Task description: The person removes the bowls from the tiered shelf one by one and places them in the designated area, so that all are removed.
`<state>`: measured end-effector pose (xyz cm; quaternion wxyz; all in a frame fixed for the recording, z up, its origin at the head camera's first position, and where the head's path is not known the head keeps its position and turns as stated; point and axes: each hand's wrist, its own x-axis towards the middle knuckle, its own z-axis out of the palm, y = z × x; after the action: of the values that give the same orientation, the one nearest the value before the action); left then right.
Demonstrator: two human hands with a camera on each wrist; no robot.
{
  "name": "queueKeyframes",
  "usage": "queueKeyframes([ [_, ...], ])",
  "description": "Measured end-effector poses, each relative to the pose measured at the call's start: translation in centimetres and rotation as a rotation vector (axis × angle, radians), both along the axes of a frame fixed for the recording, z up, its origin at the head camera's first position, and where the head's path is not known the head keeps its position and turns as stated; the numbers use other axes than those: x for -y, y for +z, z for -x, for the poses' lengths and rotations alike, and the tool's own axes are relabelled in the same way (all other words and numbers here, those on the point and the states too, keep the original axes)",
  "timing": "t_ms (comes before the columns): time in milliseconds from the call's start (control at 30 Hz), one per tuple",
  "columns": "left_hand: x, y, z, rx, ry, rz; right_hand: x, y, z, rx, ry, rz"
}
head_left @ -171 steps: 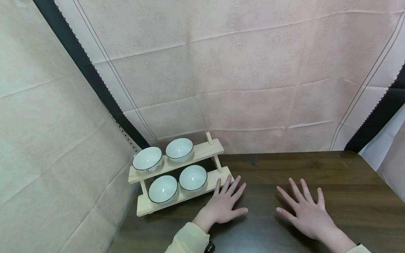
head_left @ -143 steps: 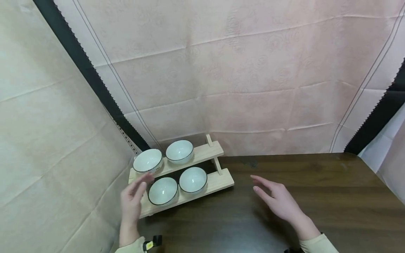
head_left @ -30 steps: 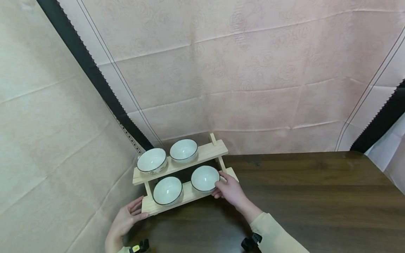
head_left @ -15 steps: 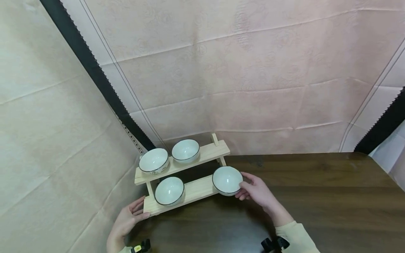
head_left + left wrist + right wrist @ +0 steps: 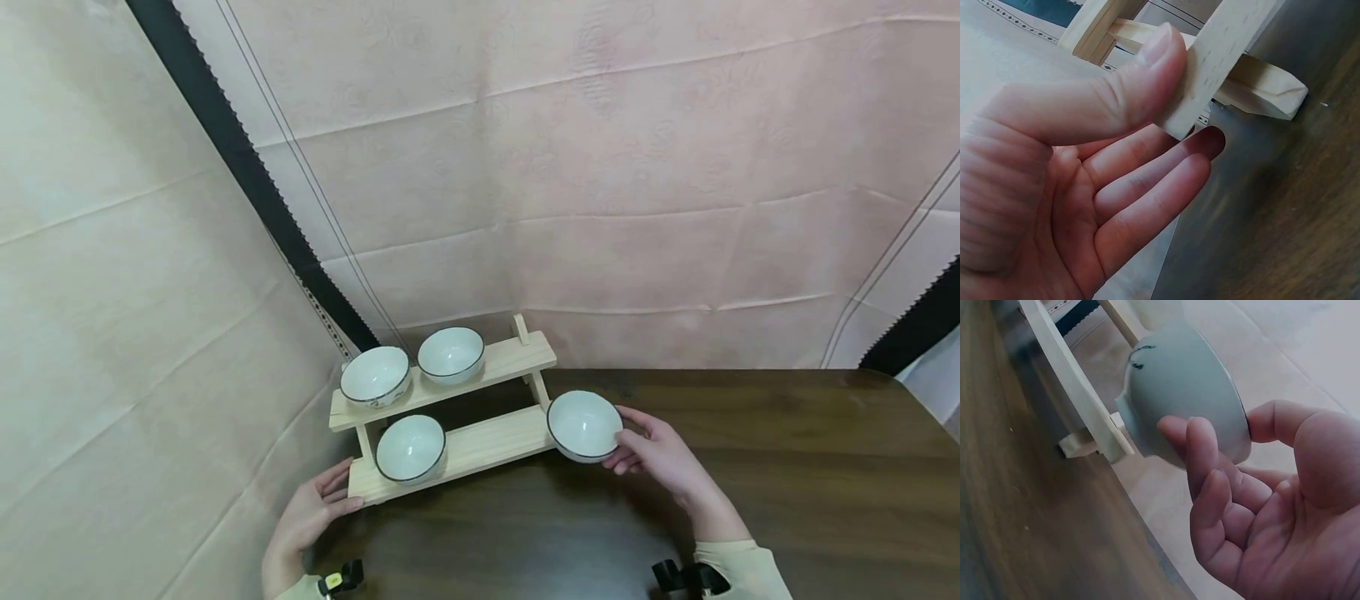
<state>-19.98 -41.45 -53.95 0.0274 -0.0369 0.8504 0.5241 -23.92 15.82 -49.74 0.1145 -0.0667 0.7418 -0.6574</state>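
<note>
My right hand (image 5: 663, 458) grips a white, dark-rimmed bowl (image 5: 584, 425) by its right side, at the right end of the lower shelf. In the right wrist view the bowl (image 5: 1185, 394) is tilted on its side across the picture, thumb at the rim and fingertips under its wall. My left hand (image 5: 309, 515) pinches the left end of the two-tier wooden rack (image 5: 487, 442). Up close in the left wrist view, the thumb (image 5: 1163, 53) lies on the shelf board (image 5: 1207, 72), with fingers beneath. Another bowl (image 5: 411, 448) sits on the lower shelf.
On the upper shelf stand two more bowls, a left one (image 5: 375, 377) and a right one (image 5: 450, 355). Behind the rack rises a pale cloth wall (image 5: 637, 183), with another cloth wall (image 5: 150, 333) on the left. The dark wooden table (image 5: 810, 467) stretches to the right.
Both hands were spread and apart from the rack at first. The left hand has taken hold of its end. The right hand has gripped the lower right bowl and moved it rightward along the shelf.
</note>
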Motion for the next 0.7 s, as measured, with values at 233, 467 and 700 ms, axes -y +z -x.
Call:
queueKeyframes([
  [233, 0.0, 0.1, 0.0, -0.005, -0.008, -0.024, -0.9, 0.1, 0.0, -0.009, -0.024, -0.018],
  [467, 0.0, 0.0, 0.0, -0.004, -0.007, -0.038, -1.8, -0.1, 0.2, -0.019, -0.093, -0.013],
  [700, 0.1, -0.2, 0.0, -0.006, 0.003, -0.037, -2.6, -0.4, 0.3, 0.009, -0.166, 0.005],
])
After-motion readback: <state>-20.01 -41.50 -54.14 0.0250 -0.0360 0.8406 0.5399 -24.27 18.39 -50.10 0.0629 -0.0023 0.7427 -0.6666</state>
